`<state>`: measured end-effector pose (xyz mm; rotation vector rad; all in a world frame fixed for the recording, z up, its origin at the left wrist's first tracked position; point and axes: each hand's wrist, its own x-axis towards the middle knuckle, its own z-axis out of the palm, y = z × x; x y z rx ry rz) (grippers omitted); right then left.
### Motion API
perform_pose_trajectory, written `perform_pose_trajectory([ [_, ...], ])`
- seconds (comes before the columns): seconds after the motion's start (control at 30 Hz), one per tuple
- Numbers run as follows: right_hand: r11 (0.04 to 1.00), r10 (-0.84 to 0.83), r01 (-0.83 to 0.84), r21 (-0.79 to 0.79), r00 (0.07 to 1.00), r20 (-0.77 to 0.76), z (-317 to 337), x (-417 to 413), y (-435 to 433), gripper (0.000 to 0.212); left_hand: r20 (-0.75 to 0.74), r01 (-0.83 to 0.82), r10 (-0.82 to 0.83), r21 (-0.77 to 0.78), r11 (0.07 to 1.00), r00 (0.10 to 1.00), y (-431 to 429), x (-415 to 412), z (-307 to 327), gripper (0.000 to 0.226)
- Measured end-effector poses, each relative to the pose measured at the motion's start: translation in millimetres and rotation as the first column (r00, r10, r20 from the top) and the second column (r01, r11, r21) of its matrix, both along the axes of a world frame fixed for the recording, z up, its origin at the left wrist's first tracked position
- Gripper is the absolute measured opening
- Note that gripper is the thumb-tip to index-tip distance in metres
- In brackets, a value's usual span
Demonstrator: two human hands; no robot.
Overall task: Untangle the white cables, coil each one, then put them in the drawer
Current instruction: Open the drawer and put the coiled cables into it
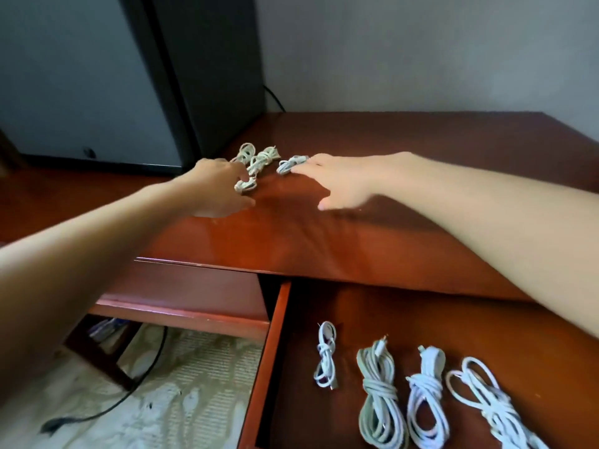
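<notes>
Several small coiled white cables lie on the far part of the red-brown desk top (389, 205). My left hand (217, 186) reaches over one coil (244, 186), which lies between its fingertips and thumb. Two more coils (259, 158) sit just beyond it. My right hand (337, 183) stretches out flat, its straight fingers touching another small coil (290, 163). Below the desk edge the drawer (270, 367) stands pulled out. On its floor several coiled white cables lie in a row: a thin one (325, 354) and thicker bundles (379, 393) to its right.
A tall dark cabinet (207, 76) stands at the desk's back left corner, with a black cord (274, 98) behind it. A pale patterned rug (181, 393) and another black cable (97, 413) lie on the floor at lower left. A grey wall rises behind the desk.
</notes>
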<state>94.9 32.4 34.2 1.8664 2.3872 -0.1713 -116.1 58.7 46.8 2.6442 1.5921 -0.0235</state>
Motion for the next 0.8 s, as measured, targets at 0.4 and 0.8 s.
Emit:
perform_pose_trajectory([
  [0.4,0.981,-0.19,0.192,0.019,0.979,-0.077,-23.5,-33.9,79.4,0.079,-0.153,-0.031,0.047,0.106,0.994,0.987,58.8,5.2,-23.9,0.038],
  [0.8,0.909,0.001,-0.068,0.411,0.987,0.161,-19.6,-26.5,74.3,0.035,0.029,-0.068,0.067,0.037,0.997,0.997,57.9,13.5,-15.7,0.041],
])
